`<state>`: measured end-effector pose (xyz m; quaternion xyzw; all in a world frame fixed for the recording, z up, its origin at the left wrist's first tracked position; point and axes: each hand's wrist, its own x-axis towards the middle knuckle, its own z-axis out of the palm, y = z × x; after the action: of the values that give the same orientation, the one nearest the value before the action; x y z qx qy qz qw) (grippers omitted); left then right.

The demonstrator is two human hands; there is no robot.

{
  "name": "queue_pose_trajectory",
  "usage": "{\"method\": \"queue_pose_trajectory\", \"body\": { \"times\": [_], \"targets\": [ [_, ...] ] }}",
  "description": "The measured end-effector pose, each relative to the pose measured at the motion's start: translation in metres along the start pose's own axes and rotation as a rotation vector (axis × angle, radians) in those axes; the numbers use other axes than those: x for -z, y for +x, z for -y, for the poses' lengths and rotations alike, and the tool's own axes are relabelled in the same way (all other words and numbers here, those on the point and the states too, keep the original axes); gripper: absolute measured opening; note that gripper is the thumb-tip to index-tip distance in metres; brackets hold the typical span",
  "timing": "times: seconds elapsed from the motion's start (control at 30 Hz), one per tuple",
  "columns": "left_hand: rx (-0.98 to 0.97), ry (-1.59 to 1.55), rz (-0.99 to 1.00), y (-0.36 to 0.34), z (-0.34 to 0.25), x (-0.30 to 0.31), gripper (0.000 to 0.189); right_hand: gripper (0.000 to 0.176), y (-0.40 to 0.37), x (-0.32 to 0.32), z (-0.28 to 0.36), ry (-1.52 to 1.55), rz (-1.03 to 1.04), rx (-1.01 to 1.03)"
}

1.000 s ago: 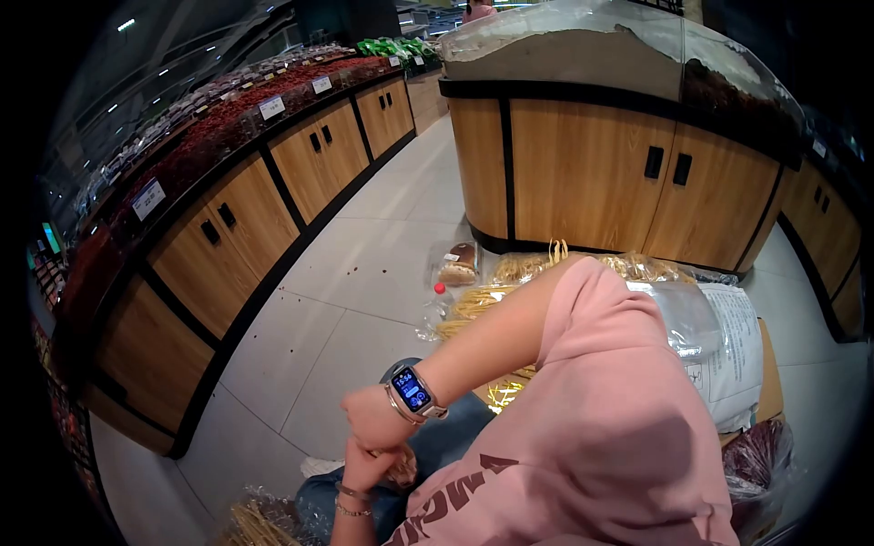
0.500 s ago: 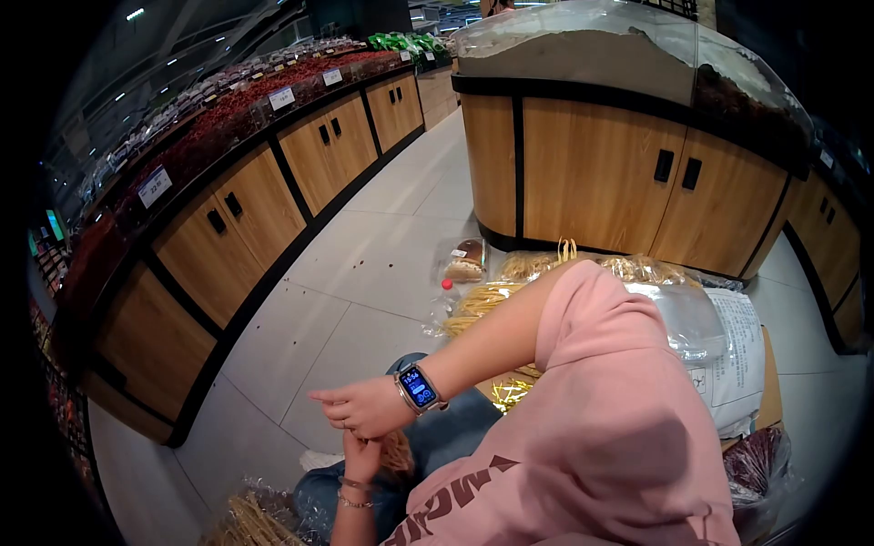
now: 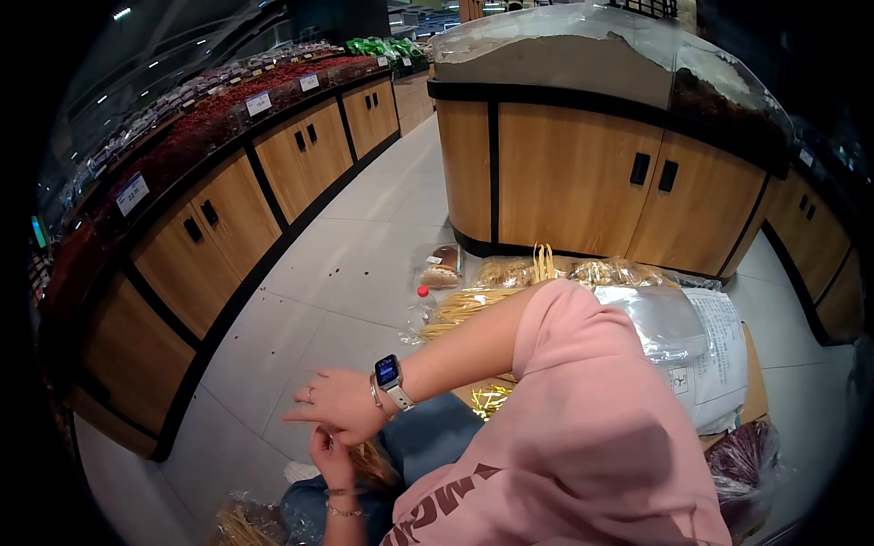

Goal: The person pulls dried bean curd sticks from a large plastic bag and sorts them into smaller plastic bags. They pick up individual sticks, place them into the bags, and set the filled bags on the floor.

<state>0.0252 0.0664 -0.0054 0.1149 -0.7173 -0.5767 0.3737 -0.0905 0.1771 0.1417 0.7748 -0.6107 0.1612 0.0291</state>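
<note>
My right hand (image 3: 341, 405), with a smartwatch (image 3: 388, 371) and a ring, reaches across from the right in a pink sleeve. Its thumb and forefinger pinch together, the other fingers stretched out. Right below, my left hand (image 3: 332, 455) is closed, fingertips against the right hand's. What the fingertips hold is too small to make out. A brownish bundle (image 3: 371, 466) shows beside my left wrist, over my jeans, partly hidden by the hands. Gold twist ties (image 3: 490, 400) lie past my right forearm. A clear bag of yellowish sticks (image 3: 246, 523) sits at the lower left.
More bagged yellow sticks (image 3: 469, 305), a packaged loaf (image 3: 442, 267) and a red-capped bottle (image 3: 422, 293) are on the floor ahead. A white printed sack (image 3: 715, 355) and a dark red bag (image 3: 746, 455) lie right. Wooden store counters (image 3: 574, 182) stand around.
The view has shifted slightly, so surroundings sit further left. My right wrist has turned and its fingers have spread more. Both hands remain together at the fingertips.
</note>
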Motion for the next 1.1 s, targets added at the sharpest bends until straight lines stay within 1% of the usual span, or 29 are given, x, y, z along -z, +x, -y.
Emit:
{"method": "queue_pose_trajectory", "body": {
  "times": [0.03,0.1,0.2,0.3,0.4,0.47,0.5,0.6,0.63,0.73,0.83,0.87,0.93,0.97,1.03,1.1],
  "targets": [
    [-0.033,0.088,0.001,-0.001,-0.010,-0.002,0.016,0.061,0.000,-0.003,-0.001,-0.009,-0.018,-0.018],
    [-0.020,0.133,-0.020,-0.001,-0.013,-0.002,0.016,0.059,0.002,-0.010,-0.005,-0.028,-0.054,-0.054],
    [-0.013,0.183,-0.078,-0.002,-0.021,-0.007,0.015,0.040,0.003,-0.023,-0.015,-0.013,-0.002,-0.103],
    [-0.022,0.241,-0.125,-0.004,-0.019,-0.004,0.015,0.017,0.005,-0.030,-0.022,-0.091,-0.038,-0.048],
    [-0.026,0.274,-0.167,-0.005,-0.016,-0.004,0.011,0.006,0.008,-0.025,-0.025,-0.094,-0.052,-0.059],
    [-0.041,0.307,-0.168,-0.005,-0.016,-0.002,0.009,0.012,0.011,-0.019,-0.028,-0.140,-0.055,0.056],
    [-0.049,0.259,-0.167,-0.004,-0.015,-0.003,0.006,0.016,0.013,-0.017,-0.029,-0.159,-0.056,0.116],
    [-0.034,0.164,-0.146,-0.006,-0.018,-0.005,0.008,0.013,0.020,-0.012,-0.035,-0.113,-0.122,0.208],
    [-0.028,0.158,-0.156,-0.006,-0.017,-0.005,0.012,0.022,0.022,-0.011,-0.038,-0.084,-0.113,0.191],
    [0.019,0.151,-0.130,-0.005,-0.022,-0.003,0.021,0.037,0.017,0.000,-0.031,0.122,-0.225,0.009],
    [0.056,0.109,-0.136,-0.003,-0.011,0.001,0.020,0.049,0.012,0.012,-0.015,0.378,-0.240,-0.163],
    [0.071,0.103,-0.139,-0.003,-0.006,0.002,0.020,0.052,0.013,0.006,-0.016,0.349,-0.240,-0.174],
    [0.094,0.118,-0.169,-0.003,-0.019,-0.005,0.020,0.058,0.014,-0.009,-0.015,0.292,-0.241,-0.199],
    [0.104,0.126,-0.184,-0.003,-0.023,-0.007,0.020,0.056,0.013,-0.014,-0.015,0.308,-0.167,-0.224],
    [0.040,0.128,-0.156,-0.003,-0.014,-0.002,0.020,0.053,0.011,-0.015,-0.012,0.340,-0.017,-0.269],
    [0.009,0.154,-0.142,-0.003,-0.015,-0.005,0.020,0.046,0.015,-0.024,-0.017,0.374,0.007,-0.282]
  ]
}}
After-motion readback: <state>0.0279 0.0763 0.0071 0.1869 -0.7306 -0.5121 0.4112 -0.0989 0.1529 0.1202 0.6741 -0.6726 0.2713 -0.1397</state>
